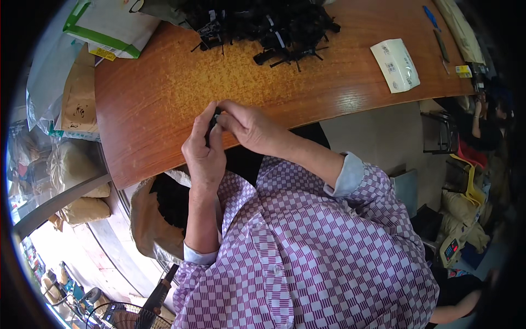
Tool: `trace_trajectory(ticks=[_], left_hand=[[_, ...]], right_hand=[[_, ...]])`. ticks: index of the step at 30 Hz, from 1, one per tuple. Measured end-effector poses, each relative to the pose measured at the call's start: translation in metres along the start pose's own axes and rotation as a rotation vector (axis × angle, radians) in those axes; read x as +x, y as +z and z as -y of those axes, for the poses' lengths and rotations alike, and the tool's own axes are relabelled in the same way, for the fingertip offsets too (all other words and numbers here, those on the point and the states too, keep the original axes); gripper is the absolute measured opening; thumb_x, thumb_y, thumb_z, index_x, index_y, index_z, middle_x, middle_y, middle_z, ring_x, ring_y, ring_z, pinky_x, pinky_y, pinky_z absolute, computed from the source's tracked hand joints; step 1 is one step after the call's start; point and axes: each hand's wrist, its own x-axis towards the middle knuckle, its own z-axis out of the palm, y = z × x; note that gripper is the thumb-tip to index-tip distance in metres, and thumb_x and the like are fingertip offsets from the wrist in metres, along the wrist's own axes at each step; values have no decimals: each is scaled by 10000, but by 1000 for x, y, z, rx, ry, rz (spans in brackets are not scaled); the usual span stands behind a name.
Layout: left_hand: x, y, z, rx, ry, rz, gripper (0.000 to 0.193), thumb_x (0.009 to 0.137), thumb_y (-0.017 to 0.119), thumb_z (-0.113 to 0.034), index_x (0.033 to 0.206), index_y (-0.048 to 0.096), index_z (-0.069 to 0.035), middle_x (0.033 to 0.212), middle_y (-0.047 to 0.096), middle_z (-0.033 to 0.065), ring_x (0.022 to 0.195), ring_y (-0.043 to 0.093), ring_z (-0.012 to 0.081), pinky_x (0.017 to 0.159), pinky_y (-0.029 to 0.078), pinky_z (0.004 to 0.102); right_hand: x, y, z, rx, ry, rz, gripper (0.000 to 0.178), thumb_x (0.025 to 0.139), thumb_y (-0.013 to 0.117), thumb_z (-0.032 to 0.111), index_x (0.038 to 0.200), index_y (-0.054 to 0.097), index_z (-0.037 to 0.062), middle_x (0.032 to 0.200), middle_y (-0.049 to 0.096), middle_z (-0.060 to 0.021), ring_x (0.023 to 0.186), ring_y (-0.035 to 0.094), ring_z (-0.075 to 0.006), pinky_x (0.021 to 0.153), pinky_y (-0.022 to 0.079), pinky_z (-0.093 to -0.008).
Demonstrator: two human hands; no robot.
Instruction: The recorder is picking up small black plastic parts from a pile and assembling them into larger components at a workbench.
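Black clip (212,125) between two hands

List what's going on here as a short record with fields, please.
Left hand: pinches a small black part
Right hand: fingertips on the same part
Surface: wooden table
Far edge: pile of black parts
Right side: white packet
Below the table: sack of dark pieces

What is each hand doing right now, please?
Left hand: closed on a small black part.
Right hand: fingers pinched on the same small black part.
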Motion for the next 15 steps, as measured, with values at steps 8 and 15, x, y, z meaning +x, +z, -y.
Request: trace_trajectory(ticks=[8, 15], left_hand=[[-62, -116, 39, 30, -439, -440, 348, 919, 431, -44, 1262, 487, -65, 744, 592, 26, 550, 507, 50, 438, 345, 174], [-131, -136, 117, 239, -931, -134, 330, 932, 487, -159, 1259, 491, -116, 743, 610, 81, 564, 605, 175, 518, 480, 309]], right_hand=[[24, -96, -1, -904, -174, -415, 272, 855, 652, 308, 955, 537, 83, 539, 553, -1, 429, 536, -100, 369, 397, -222], [46, -128, -25, -1104, -39, -437, 270, 850, 649, 299, 779, 569, 50, 634, 639, -92, 560, 633, -252, 470, 474, -338]])
